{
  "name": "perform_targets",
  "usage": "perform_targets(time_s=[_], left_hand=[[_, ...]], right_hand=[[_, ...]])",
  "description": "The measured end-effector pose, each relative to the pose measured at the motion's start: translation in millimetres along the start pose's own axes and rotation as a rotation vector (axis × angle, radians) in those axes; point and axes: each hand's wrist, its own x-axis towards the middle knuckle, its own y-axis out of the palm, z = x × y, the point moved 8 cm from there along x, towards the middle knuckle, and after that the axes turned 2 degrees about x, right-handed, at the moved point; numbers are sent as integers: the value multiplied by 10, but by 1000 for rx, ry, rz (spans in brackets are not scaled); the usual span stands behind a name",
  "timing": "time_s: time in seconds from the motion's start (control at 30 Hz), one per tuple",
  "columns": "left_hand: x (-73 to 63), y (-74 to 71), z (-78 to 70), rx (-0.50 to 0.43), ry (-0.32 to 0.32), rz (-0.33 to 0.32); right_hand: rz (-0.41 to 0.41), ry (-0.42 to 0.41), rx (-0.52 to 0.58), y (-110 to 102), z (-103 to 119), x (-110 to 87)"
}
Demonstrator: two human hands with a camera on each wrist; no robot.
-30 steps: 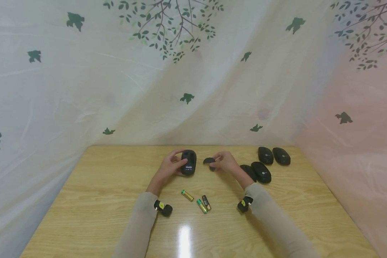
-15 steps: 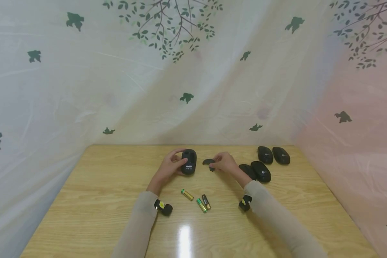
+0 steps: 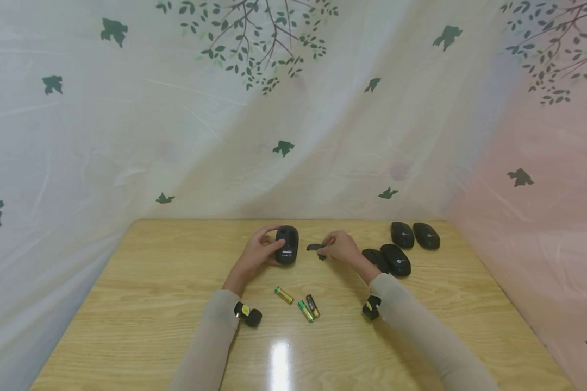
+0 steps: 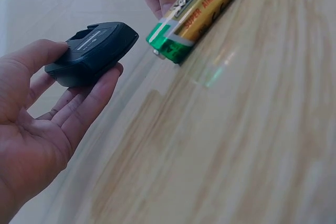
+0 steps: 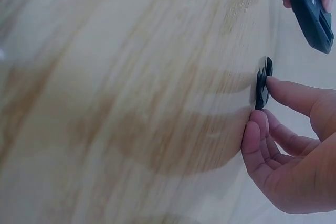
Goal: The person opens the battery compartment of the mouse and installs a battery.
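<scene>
My left hand [image 3: 259, 252] grips a black computer mouse [image 3: 287, 250], its underside turned up and its battery bay uncovered. In the left wrist view the thumb lies on top of the mouse [image 4: 92, 51] and the fingers support it from below. To the right, my right hand [image 3: 341, 248] pinches a small black battery cover [image 3: 315, 247] between thumb and fingers. The right wrist view has this cover [image 5: 264, 83] low, right at the tabletop; whether it touches the wood I cannot tell. Nearer the front lie a green-and-gold AA battery [image 3: 284, 295], another green-and-gold battery [image 3: 305, 311] and a black-and-gold battery [image 3: 313, 306].
Several black mice lie at the right: one mouse [image 3: 403, 235] beside another [image 3: 427, 236] at the back, and a mouse [image 3: 396, 260] against a partly hidden one [image 3: 375, 259] by the right forearm. A patterned curtain [image 3: 283, 108] hangs behind the wooden table [image 3: 166, 326].
The battery cover in my right hand has tipped flatter and sunk slightly. My left hand and the mouse it holds have stayed nearly still. The batteries have not moved.
</scene>
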Motion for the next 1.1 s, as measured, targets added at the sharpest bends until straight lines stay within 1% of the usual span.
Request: perform_targets(time_s=[0.2,0.4,0.6,0.77,0.97,1.1], left_hand=[[2,-6,3,10,-4,-2],[7,-12,16,9,-8,-3],[-8,-16,13,11,-12,-6],[-12,-17,7,6,2,-10],[-6,-18,11,14,2,-9],[2,-21,21,16,4,-5]], right_hand=[[1,-8,-10,3,-5,2],[14,3,-4,-1,2,-17],[2,-14,-8,-34,99,-58],[23,-108,10,0,299,-139],[96,-260,33,127,588,-339],[147,-342,29,249,718,-465]])
